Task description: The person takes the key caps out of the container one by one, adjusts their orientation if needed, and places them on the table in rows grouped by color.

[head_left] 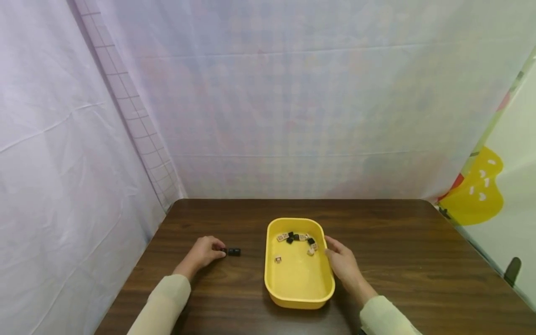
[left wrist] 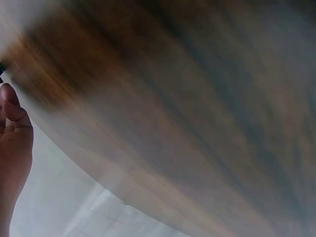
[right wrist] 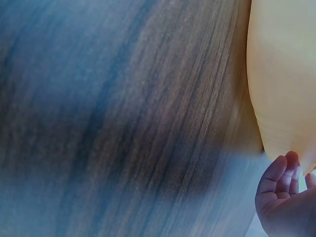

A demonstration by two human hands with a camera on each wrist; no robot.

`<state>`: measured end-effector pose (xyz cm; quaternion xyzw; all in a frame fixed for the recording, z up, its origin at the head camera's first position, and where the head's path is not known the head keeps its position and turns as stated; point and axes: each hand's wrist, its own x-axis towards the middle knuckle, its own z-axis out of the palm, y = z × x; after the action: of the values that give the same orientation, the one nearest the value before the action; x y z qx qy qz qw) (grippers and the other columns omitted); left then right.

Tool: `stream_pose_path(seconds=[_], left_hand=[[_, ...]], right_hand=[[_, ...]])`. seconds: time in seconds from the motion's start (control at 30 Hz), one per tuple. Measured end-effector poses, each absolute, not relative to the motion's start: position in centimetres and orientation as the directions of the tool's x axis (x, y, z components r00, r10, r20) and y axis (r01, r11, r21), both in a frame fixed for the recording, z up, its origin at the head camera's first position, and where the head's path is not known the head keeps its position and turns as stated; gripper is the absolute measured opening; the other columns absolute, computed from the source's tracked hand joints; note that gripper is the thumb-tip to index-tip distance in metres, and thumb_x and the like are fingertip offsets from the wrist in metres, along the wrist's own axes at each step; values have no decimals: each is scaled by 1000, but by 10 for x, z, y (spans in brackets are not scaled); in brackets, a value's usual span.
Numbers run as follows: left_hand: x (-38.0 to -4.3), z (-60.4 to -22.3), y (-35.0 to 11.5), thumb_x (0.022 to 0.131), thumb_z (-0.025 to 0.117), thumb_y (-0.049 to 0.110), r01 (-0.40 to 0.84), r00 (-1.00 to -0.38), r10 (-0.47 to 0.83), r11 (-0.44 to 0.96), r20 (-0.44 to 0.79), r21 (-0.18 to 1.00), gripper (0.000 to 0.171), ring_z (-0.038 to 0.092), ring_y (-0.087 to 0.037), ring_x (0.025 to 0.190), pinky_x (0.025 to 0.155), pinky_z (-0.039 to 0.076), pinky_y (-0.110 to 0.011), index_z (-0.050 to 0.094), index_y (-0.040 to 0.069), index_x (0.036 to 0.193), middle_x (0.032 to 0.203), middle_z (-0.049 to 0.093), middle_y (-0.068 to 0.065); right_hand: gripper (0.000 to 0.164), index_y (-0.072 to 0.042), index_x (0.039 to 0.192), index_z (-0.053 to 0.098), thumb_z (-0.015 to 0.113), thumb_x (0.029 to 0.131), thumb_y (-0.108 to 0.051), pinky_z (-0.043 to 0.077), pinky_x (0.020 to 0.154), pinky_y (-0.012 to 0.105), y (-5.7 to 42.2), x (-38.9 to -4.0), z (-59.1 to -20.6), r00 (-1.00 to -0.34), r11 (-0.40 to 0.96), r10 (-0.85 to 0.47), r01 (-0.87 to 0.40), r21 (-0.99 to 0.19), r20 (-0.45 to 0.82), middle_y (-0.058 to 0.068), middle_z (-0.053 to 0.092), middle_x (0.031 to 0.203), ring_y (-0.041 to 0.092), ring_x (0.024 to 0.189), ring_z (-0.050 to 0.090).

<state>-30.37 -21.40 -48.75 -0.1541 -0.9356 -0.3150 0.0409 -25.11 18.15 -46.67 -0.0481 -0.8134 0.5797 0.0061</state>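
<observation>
At the left of the table, in the head view, my left hand (head_left: 205, 251) pinches the left end of a short row of small black blocks (head_left: 234, 252) between thumb and fingertips. The fingertips partly hide the end block. The left wrist view shows this hand (left wrist: 14, 143) at its left edge, with only a dark corner of a block. A yellow plastic basin (head_left: 299, 300) stands right of the middle. My right hand (head_left: 345, 265) holds its right rim, fingers along the outer wall. Several small blocks, black (head_left: 290, 240) and cream with printed marks (head_left: 278, 259), lie inside the basin, mostly toward its far end.
The brown wood-grain table (head_left: 398, 242) reaches back to a pale patterned curtain (head_left: 293, 116). A white curtain (head_left: 63, 186) hangs along the left side. At the right is a white sheet with a yellow print (head_left: 473, 200).
</observation>
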Motion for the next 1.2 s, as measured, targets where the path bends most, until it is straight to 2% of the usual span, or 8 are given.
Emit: stream_pose_path(seconds=[0.5, 0.77, 0.97, 1.2], left_hand=[[-303, -487, -206, 78, 80, 0, 300, -953, 263, 743, 152, 599, 21, 58, -14, 76, 72, 50, -34, 72, 1, 97, 80, 64, -2], [-299, -484, -209, 76, 81, 0, 292, -954, 267, 738, 134, 608, 30, 56, -13, 73, 70, 49, -32, 71, 0, 104, 81, 61, -2], [-300, -474, -207, 83, 77, 8, 265, -963, 235, 737, 132, 622, 32, 55, -14, 74, 68, 48, -33, 68, -1, 112, 83, 60, 0], [-305, -450, -175, 91, 72, 12, 294, -956, 233, 694, 181, 658, 29, 62, -19, 89, 78, 52, -41, 68, 2, 117, 95, 67, -4]], right_hand=[[50, 3, 147, 42, 45, 98, -7, 44, 100, 50, 181, -250, -465, -995, 321, 85, 85, -943, -61, 34, 40, 145, 41, 125, 49], [49, 3, 146, 43, 46, 98, -6, 49, 94, 44, 181, -250, -467, -995, 318, 90, 73, -945, -47, 35, 45, 140, 39, 120, 54], [49, 4, 145, 44, 46, 98, -5, 51, 91, 42, 183, -250, -469, -994, 298, 98, 65, -952, -37, 35, 47, 139, 39, 117, 57], [49, 4, 145, 45, 47, 97, -5, 51, 89, 39, 182, -251, -470, -993, 279, 106, 69, -958, -41, 33, 48, 139, 36, 114, 58]])
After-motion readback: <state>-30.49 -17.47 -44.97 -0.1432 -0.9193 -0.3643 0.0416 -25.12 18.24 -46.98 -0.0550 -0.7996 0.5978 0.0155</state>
